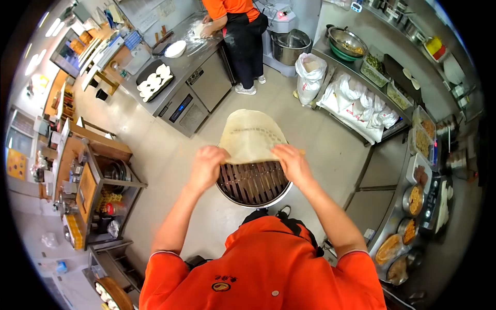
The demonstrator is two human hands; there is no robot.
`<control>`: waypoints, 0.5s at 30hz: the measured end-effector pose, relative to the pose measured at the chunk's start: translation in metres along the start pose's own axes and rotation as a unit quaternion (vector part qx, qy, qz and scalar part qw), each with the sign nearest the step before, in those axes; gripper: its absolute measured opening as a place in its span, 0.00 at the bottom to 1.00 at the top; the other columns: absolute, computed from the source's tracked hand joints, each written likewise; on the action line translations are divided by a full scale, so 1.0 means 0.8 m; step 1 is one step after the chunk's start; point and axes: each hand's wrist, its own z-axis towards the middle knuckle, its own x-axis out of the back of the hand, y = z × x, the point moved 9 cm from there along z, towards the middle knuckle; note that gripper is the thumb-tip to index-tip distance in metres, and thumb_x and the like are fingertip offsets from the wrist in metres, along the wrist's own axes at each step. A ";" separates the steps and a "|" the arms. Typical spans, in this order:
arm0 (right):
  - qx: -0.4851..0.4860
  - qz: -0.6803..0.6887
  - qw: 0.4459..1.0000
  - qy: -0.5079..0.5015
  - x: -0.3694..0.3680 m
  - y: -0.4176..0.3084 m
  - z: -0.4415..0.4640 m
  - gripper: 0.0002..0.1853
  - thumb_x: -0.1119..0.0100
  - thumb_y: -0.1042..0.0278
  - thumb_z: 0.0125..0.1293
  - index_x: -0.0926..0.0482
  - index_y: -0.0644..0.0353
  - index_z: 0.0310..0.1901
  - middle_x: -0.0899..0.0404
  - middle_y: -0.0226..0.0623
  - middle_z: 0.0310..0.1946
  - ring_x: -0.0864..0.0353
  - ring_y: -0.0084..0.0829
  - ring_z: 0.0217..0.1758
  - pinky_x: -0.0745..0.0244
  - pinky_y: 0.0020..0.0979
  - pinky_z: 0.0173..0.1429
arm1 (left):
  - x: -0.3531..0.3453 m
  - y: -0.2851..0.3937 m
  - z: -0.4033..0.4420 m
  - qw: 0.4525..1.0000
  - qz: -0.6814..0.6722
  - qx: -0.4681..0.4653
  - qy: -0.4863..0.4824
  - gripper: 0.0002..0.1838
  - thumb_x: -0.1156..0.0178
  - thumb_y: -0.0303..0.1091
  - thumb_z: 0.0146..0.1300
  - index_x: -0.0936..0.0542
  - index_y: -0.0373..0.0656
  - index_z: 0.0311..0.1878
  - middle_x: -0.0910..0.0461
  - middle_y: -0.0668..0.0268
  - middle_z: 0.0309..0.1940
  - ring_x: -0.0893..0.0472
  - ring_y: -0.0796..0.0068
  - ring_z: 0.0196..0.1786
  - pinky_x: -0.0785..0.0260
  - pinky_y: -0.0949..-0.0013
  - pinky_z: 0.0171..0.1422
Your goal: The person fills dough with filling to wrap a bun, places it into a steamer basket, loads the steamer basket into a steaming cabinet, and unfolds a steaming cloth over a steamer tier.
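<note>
A pale, round steamer liner (251, 135) with a dark dotted band across it spreads over the far half of a round steamer (253, 186). Dark slats show in the steamer's near half, inside a shiny metal rim. At the liner's near left edge, my left hand (208, 163) is closed with the edge pinched in its fingers. My right hand (292, 163) grips the near right edge in the same way. Between both hands the liner's near edge stretches across the slats. The steamer's far rim is mostly hidden under the liner.
A person in orange (232, 13) works dough at the metal counter (191, 59), where a black tray (151, 85) holds white pieces. On the right, a counter bears bowls of fillings (415, 199). A white sack (310, 77) stands on the floor; wooden shelving (98, 181) is left.
</note>
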 end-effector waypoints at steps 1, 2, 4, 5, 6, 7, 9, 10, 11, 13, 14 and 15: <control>-0.004 -0.036 0.999 -0.031 -0.028 0.016 -0.032 0.18 0.44 0.78 0.66 0.16 0.54 0.55 0.18 0.43 0.58 0.21 0.48 0.61 0.24 0.44 0.64 | -0.030 -0.003 -0.021 0.999 -0.001 0.008 -0.032 0.20 0.48 0.14 0.52 0.16 0.44 0.43 0.15 0.63 0.46 0.21 0.59 0.55 0.35 0.54 0.65; -0.009 -0.072 0.995 -0.063 -0.057 0.031 -0.068 0.18 0.44 0.78 0.65 0.16 0.54 0.56 0.19 0.42 0.60 0.23 0.47 0.64 0.25 0.44 0.66 | -0.074 -0.013 -0.053 0.998 0.003 0.008 -0.067 0.20 0.48 0.15 0.52 0.15 0.45 0.43 0.15 0.63 0.48 0.21 0.60 0.56 0.36 0.54 0.66; 0.029 -0.203 0.951 -0.231 -0.133 0.058 -0.154 0.16 0.42 0.75 0.64 0.15 0.55 0.53 0.19 0.43 0.60 0.24 0.45 0.65 0.27 0.44 0.68 | -0.183 -0.040 -0.138 0.970 -0.025 0.041 -0.237 0.18 0.46 0.17 0.53 0.15 0.45 0.44 0.15 0.64 0.52 0.20 0.59 0.58 0.35 0.54 0.68; -0.042 -0.171 0.928 -0.329 -0.156 0.073 -0.193 0.15 0.41 0.73 0.64 0.15 0.56 0.52 0.19 0.44 0.58 0.23 0.46 0.64 0.28 0.44 0.68 | -0.231 -0.051 -0.182 0.928 -0.054 0.072 -0.363 0.17 0.45 0.19 0.55 0.15 0.44 0.44 0.15 0.64 0.53 0.20 0.58 0.60 0.34 0.54 0.68; -0.113 -0.137 0.889 -0.422 -0.174 0.086 -0.236 0.14 0.40 0.71 0.64 0.14 0.56 0.50 0.18 0.46 0.57 0.23 0.48 0.63 0.28 0.44 0.68 | -0.246 -0.057 -0.198 0.914 -0.098 0.142 -0.368 0.15 0.43 0.22 0.57 0.15 0.44 0.45 0.16 0.61 0.54 0.21 0.57 0.61 0.32 0.54 0.67; -0.134 -0.087 0.902 -0.401 -0.174 0.087 -0.259 0.13 0.40 0.71 0.64 0.14 0.57 0.49 0.18 0.47 0.55 0.22 0.49 0.62 0.27 0.44 0.67 | -0.260 -0.062 -0.213 0.892 -0.143 0.211 -0.373 0.13 0.42 0.24 0.59 0.15 0.43 0.46 0.16 0.58 0.54 0.21 0.55 0.61 0.30 0.54 0.66; -0.154 -0.038 0.911 -0.380 -0.163 0.089 -0.286 0.13 0.40 0.70 0.64 0.14 0.57 0.49 0.17 0.49 0.53 0.22 0.50 0.61 0.27 0.44 0.66 | -0.273 -0.090 -0.220 0.899 -0.158 0.276 -0.300 0.14 0.40 0.27 0.60 0.16 0.42 0.49 0.18 0.55 0.56 0.22 0.52 0.61 0.29 0.54 0.66; -0.208 -0.003 0.908 -0.362 -0.149 0.095 -0.300 0.13 0.40 0.69 0.64 0.14 0.58 0.49 0.17 0.50 0.52 0.21 0.50 0.59 0.26 0.44 0.65 | -0.275 -0.110 -0.226 0.897 -0.172 0.339 -0.225 0.15 0.39 0.30 0.62 0.17 0.42 0.53 0.19 0.52 0.57 0.22 0.49 0.61 0.28 0.54 0.65; -0.262 0.030 0.902 -0.341 -0.138 0.102 -0.312 0.14 0.40 0.68 0.64 0.14 0.58 0.50 0.16 0.50 0.51 0.20 0.51 0.58 0.26 0.44 0.64 | -0.291 -0.122 -0.229 0.896 -0.176 0.339 -0.225 0.15 0.39 0.30 0.62 0.17 0.42 0.53 0.19 0.52 0.57 0.22 0.49 0.61 0.28 0.54 0.65; -0.296 -0.002 0.896 -0.329 -0.120 0.121 -0.349 0.14 0.39 0.67 0.65 0.15 0.57 0.51 0.15 0.50 0.50 0.18 0.50 0.56 0.24 0.43 0.62 | -0.302 -0.152 -0.212 0.925 -0.072 0.326 -0.183 0.24 0.37 0.34 0.62 0.23 0.42 0.62 0.24 0.48 0.63 0.24 0.47 0.64 0.30 0.54 0.67; -0.332 -0.030 0.888 -0.318 -0.107 0.131 -0.370 0.15 0.39 0.66 0.66 0.15 0.57 0.52 0.15 0.50 0.49 0.17 0.49 0.54 0.23 0.43 0.61 | -0.321 -0.157 -0.209 0.902 -0.044 0.341 -0.261 0.33 0.33 0.36 0.59 0.28 0.49 0.69 0.34 0.52 0.72 0.32 0.47 0.71 0.33 0.50 0.71; -0.342 -0.038 0.884 -0.316 -0.095 0.131 -0.384 0.15 0.39 0.66 0.66 0.15 0.57 0.52 0.15 0.50 0.49 0.17 0.49 0.54 0.23 0.43 0.61 | -0.324 -0.145 -0.191 0.903 -0.054 0.333 -0.265 0.33 0.33 0.36 0.59 0.28 0.49 0.69 0.34 0.52 0.72 0.32 0.47 0.71 0.33 0.50 0.71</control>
